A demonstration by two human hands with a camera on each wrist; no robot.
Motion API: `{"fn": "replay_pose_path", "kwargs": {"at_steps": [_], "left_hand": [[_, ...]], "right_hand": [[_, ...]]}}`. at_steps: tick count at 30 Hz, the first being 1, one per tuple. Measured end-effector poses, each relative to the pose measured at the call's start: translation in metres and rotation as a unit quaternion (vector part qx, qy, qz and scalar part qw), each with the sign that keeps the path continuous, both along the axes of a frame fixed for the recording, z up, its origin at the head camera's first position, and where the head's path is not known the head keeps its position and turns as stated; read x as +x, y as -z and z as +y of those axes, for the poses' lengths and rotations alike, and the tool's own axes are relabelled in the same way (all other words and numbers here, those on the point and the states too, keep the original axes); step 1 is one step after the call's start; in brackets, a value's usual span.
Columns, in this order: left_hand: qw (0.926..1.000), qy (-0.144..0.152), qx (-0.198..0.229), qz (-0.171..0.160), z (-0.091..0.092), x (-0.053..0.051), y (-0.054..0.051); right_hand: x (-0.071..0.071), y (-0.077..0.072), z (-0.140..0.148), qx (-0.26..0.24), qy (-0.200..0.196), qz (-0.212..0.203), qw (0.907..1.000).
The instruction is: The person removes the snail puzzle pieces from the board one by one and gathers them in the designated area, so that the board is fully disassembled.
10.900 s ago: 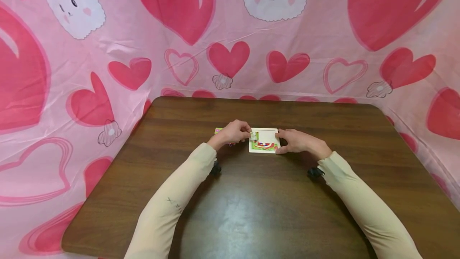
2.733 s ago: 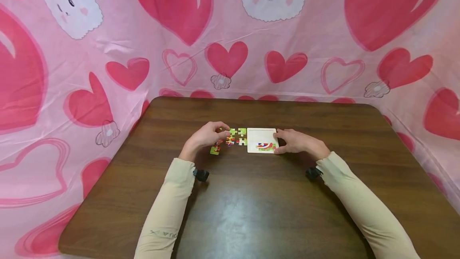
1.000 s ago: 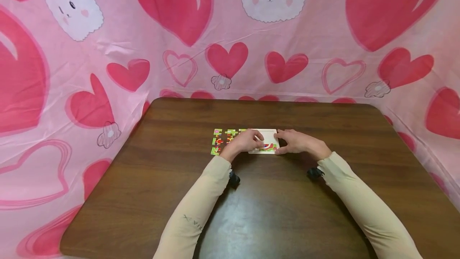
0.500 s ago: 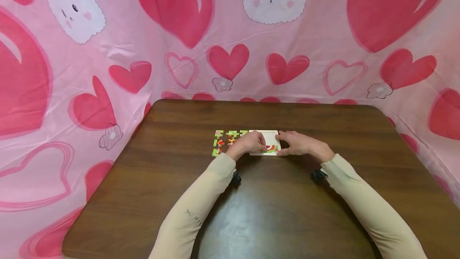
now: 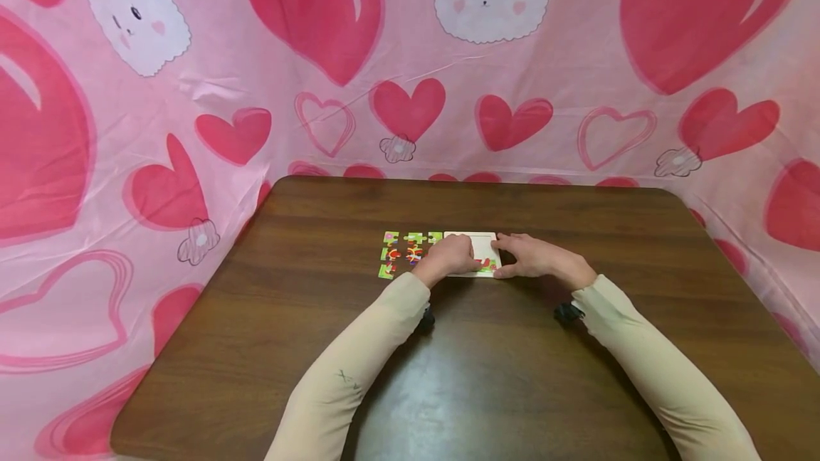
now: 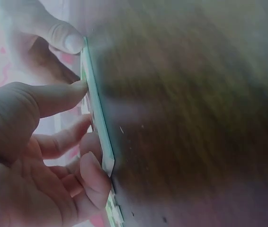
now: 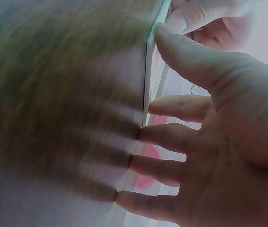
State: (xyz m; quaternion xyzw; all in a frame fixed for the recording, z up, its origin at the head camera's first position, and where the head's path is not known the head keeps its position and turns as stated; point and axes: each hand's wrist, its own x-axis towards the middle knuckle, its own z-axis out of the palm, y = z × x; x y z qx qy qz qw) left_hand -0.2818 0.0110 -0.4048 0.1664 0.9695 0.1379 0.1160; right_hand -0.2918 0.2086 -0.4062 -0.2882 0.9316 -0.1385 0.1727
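A white puzzle tray (image 5: 485, 243) lies flat on the table, with colourful pieces (image 5: 490, 265) along its near edge. My left hand (image 5: 450, 255) is over the tray's left half, its thumb pressing down near the front edge. In the left wrist view a gap separates that thumb (image 6: 60, 98) from the bent fingers, which touch the tray; any piece under them is hidden. At the tray's right side, my right hand (image 5: 534, 260) rests its thumb on the near corner. Its other fingers (image 7: 160, 135) are straight and spread, tips down at the tray edge and on the table.
Several loose jigsaw pieces (image 5: 391, 254) lie in rows just left of the tray, some partly behind the left hand. The brown wooden table (image 5: 487, 375) has rounded far corners. A pink heart-patterned cloth (image 5: 435, 55) hangs behind and beside it.
Over the last seconds my left hand moved from the loose pieces right onto the tray. Since half a second ago its thumb has straightened and pressed down. My right hand stays at the tray's edge.
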Motion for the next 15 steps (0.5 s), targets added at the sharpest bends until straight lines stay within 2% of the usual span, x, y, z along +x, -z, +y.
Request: {"fn": "replay_pose_path", "kwargs": {"at_steps": [6,11,15], "left_hand": [[0.9994,-0.017,-0.029,0.004,0.0043,0.0028,-0.0029],[0.9994,0.000,-0.030,0.015,0.0051,0.0034,-0.0034],[0.9999,0.011,-0.005,0.011,0.0032,0.0022,-0.0026]], "right_hand": [[-0.0001,0.0001,-0.0004,-0.003,-0.004,0.003,1.0000],[-0.0009,0.0018,-0.0005,-0.001,-0.005,0.007,1.0000],[-0.0010,0.0017,-0.0001,-0.001,0.000,0.002,1.0000]]}}
